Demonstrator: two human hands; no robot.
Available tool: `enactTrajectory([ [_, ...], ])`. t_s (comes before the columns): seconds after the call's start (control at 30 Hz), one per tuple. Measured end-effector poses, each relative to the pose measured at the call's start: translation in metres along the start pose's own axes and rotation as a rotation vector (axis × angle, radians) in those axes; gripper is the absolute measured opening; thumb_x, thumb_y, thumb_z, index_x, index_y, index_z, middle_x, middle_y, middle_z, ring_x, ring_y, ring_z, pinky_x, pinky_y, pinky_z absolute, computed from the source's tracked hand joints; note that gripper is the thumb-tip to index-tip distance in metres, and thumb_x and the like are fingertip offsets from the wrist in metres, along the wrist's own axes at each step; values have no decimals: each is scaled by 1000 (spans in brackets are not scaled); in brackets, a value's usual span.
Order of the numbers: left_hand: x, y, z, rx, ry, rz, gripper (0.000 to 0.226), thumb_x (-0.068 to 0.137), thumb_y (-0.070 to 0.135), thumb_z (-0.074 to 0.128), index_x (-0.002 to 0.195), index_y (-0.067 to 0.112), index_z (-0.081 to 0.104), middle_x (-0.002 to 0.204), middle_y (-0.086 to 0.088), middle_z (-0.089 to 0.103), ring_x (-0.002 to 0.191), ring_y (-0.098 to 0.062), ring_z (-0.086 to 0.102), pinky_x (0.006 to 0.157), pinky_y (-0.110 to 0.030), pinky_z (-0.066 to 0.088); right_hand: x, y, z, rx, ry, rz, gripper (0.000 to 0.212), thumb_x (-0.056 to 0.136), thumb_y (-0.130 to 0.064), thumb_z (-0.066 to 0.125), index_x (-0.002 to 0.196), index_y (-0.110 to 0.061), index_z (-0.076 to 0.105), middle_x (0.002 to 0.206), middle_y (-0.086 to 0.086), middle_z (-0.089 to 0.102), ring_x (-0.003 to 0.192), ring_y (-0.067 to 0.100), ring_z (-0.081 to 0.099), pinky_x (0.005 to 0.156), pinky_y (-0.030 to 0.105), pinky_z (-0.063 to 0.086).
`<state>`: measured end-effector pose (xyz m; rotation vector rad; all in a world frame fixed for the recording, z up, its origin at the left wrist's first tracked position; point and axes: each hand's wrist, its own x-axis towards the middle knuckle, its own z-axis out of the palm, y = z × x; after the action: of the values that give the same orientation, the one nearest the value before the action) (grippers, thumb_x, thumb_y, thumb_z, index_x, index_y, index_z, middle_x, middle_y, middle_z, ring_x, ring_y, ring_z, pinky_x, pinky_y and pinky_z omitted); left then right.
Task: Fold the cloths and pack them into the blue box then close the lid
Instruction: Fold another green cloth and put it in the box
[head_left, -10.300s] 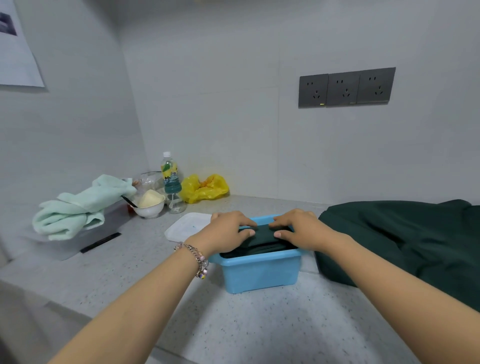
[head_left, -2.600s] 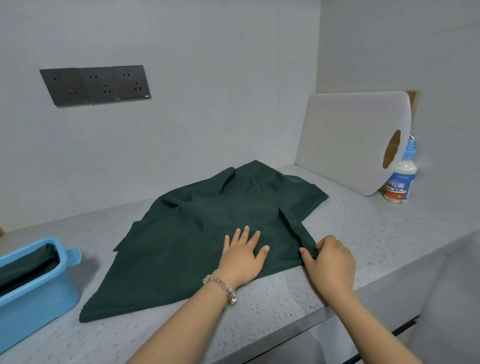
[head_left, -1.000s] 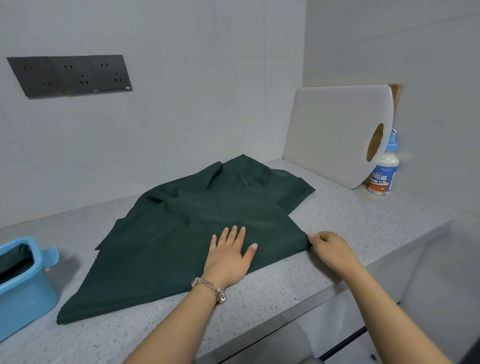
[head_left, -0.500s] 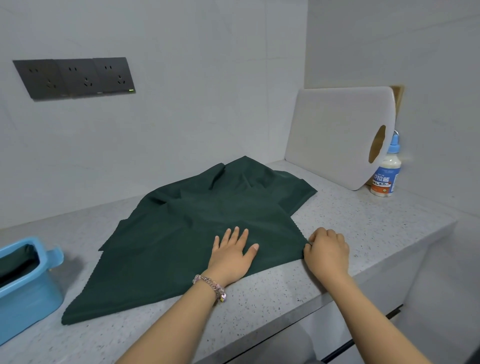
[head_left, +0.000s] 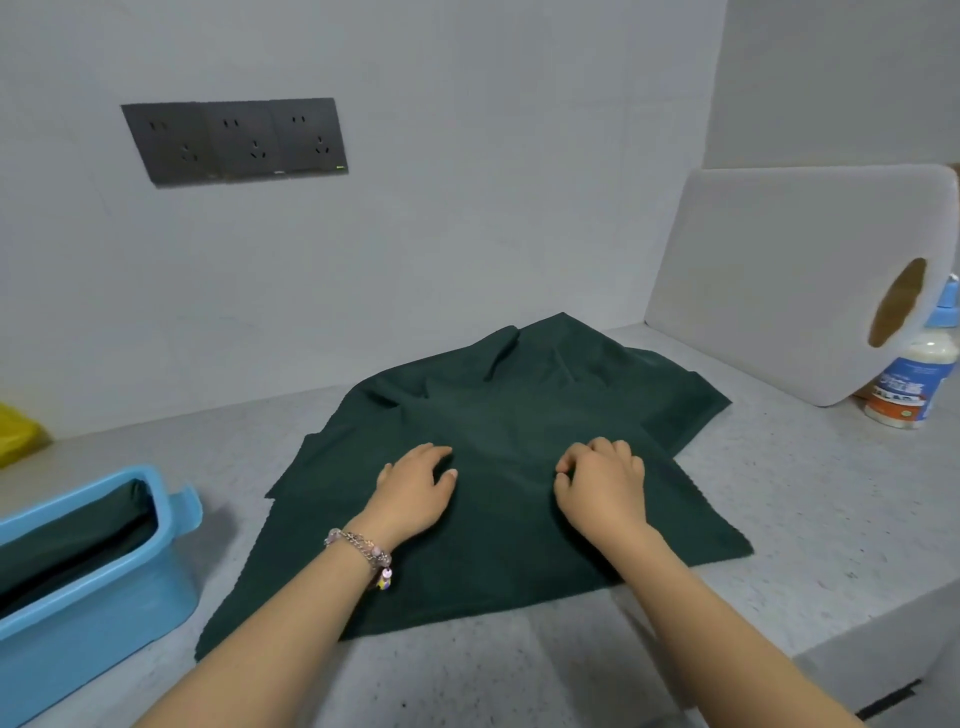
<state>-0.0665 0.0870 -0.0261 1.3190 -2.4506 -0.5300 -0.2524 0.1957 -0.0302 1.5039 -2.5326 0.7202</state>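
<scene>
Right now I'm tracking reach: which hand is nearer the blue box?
Left. The left hand rests on the green cloth, on the side toward the blue box; the right hand lies farther right.

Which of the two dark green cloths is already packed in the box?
The folded one lying inside the blue box at the left, dark green cloth. The other cloth lies spread on the counter under both hands, not yet folded.

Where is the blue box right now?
The blue box sits at the lower left of the head view, on the counter, left of the spread green cloth. It is open, with dark cloth inside.
</scene>
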Motion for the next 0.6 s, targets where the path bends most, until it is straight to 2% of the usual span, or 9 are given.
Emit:
enactTrajectory([
  [0.3, 66, -54, -17, 18, 117, -95, 41, 99, 24, 38, 139, 14, 41, 147, -1, 39, 137, -16, 31, 113, -43, 24, 77, -46, 44, 43, -62, -153, 27, 95, -27, 43, 117, -21, 57, 121, -1, 54, 113, 21, 43, 94, 31, 30],
  [0.37, 85, -68, -18, 27, 106, -138, 43, 100, 27, 36, 142, 17, 37, 151, -1, 32, 142, -16, 22, 115, -46, 17, 100, -53, 59, 58, -109, -208, 31, 97, -27, 41, 126, -23, 52, 132, -1, 50, 119, 22, 42, 98, 32, 29],
  [0.47, 104, -85, -16, 22, 67, -177, 47, 101, 32, 32, 146, 20, 29, 156, -2, 23, 145, -17, 11, 116, -49, 4, 127, -59, 76, 84, -212, -263, 40, 100, -28, 35, 139, -25, 40, 151, 1, 32, 135, 21, 30, 108, 36, 20],
  [0.53, 115, -98, -12, 8, 103, -194, 47, 101, 35, 33, 145, 20, 31, 152, -2, 31, 144, -17, 18, 115, -49, -2, 146, -63, 94, 83, -281, -275, 43, 101, -30, 32, 143, -27, 33, 154, 0, 25, 141, 18, 22, 112, 37, 13],
  [0.6, 119, -102, -11, 10, 186, -188, 43, 99, 37, 36, 139, 22, 40, 138, -5, 45, 136, -19, 31, 116, -47, -1, 154, -61, 102, 47, -309, -252, 43, 100, -34, 32, 143, -28, 32, 151, 0, 31, 139, 20, 22, 111, 38, 10],
])
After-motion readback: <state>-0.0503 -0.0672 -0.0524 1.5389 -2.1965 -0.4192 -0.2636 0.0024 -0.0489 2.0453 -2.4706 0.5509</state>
